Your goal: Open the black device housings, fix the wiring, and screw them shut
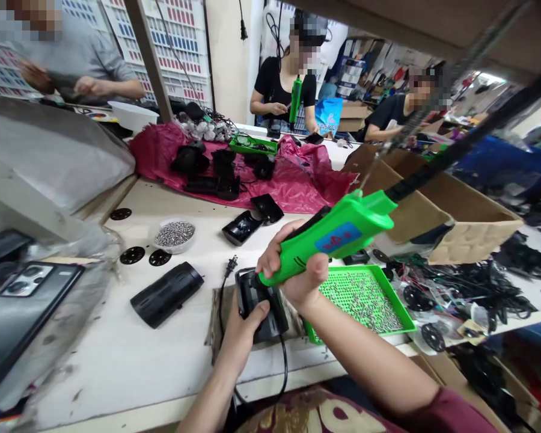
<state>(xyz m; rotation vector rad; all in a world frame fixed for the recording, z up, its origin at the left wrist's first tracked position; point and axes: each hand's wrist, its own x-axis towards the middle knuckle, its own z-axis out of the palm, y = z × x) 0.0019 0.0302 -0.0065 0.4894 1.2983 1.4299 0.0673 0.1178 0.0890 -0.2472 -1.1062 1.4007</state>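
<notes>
My right hand is wrapped round a green electric screwdriver, which hangs from a spring and a black cable. The driver's nose points down at a black plastic housing; its tip is hidden. Gripped in my left hand, with the thumb on top, that housing rests on a small worn pad. A power cord with a plug lies beside it. Right of the housing is a green mesh tray full of small screws. Another black casing lies to the left.
A plastic bowl holds small metal parts. Black half shells lie ahead, before a pink plastic sheet with black parts. Cardboard boxes and tangled wires are at right, a phone at left. Several people work beyond.
</notes>
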